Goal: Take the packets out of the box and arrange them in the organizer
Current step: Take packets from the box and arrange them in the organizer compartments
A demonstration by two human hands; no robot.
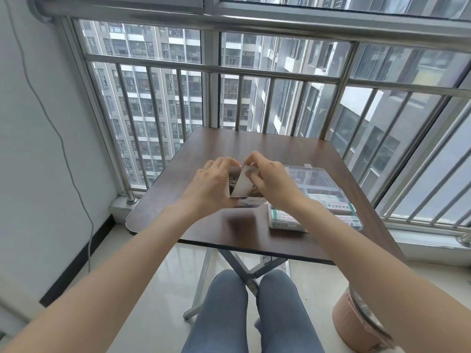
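Note:
A small white cardboard box (242, 186) stands on the dark wooden table (254, 149), with its flap raised. My left hand (209, 184) grips the box's left side. My right hand (272, 179) pinches the flap at the box's top, fingers curled over the opening. Dark contents show inside the box, but I cannot make out single packets. To the right lies a clear plastic organizer (328, 189) with its lid open. Green-and-white packets (283, 220) lie in its near compartments.
The table is a small folding one set against a steel balcony railing (254, 72). A pink bin (356, 322) stands on the floor at the lower right. My knees in blue trousers (249, 314) are under the table's near edge. A thin cable hangs on the left wall.

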